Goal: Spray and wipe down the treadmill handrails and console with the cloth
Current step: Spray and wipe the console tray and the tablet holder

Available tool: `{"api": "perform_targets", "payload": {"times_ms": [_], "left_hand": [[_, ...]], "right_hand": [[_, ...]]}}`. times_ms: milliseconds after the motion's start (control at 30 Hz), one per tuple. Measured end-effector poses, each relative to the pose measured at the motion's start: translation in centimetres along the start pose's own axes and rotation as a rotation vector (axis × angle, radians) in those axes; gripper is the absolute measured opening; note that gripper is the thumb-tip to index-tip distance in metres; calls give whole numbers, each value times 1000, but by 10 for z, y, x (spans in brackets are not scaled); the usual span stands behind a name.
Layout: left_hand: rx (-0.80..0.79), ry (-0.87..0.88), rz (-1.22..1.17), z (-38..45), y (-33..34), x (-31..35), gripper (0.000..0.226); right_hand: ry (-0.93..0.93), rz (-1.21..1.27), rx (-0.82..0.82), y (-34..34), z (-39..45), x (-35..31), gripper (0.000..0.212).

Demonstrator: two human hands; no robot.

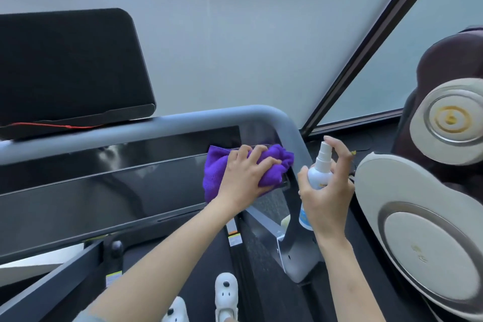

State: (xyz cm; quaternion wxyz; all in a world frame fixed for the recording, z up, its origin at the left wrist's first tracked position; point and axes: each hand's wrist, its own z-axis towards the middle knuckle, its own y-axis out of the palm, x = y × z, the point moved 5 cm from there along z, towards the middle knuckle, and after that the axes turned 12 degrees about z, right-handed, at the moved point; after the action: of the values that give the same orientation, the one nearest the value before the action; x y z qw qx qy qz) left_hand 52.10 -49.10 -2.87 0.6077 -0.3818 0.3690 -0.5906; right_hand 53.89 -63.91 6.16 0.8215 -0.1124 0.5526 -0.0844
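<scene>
The left hand (244,174) squeezes the purple cloth (271,165) on the console (104,191) by the grey handrail (261,115). The right hand (326,191) holds the spray bottle (320,170). A big machine (431,230) sits close beside. The bottle's label is hidden.

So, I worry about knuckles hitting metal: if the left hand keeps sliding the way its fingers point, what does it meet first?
Most likely the grey handrail. The left hand grips the purple cloth at the console's right end, fingers pointing right and up towards the rail's bend. The bunched cloth would probably touch first, though depth is unclear.
</scene>
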Motion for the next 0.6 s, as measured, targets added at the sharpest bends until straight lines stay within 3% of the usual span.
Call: {"api": "perform_targets", "payload": {"times_ms": [67, 200, 267, 333, 500, 600], "left_hand": [[-40, 14, 15, -5, 1, -3, 38], [-126, -397, 158, 26, 13, -3, 37], [-177, -505, 152, 37, 17, 10, 40], [-161, -467, 136, 32, 15, 14, 41], [-75, -98, -31, -10, -3, -10, 40], [-113, -72, -84, -30, -19, -47, 44]], "right_hand": [[3, 21, -16, 4, -4, -1, 59], [-4, 21, -20, 4, -10, -6, 59], [-4, 22, -3, -1, -11, -10, 60], [3, 9, 4, -6, -12, -11, 60], [-2, -27, -13, 3, -21, -18, 60], [-12, -3, -34, 16, -28, -25, 60]]}}
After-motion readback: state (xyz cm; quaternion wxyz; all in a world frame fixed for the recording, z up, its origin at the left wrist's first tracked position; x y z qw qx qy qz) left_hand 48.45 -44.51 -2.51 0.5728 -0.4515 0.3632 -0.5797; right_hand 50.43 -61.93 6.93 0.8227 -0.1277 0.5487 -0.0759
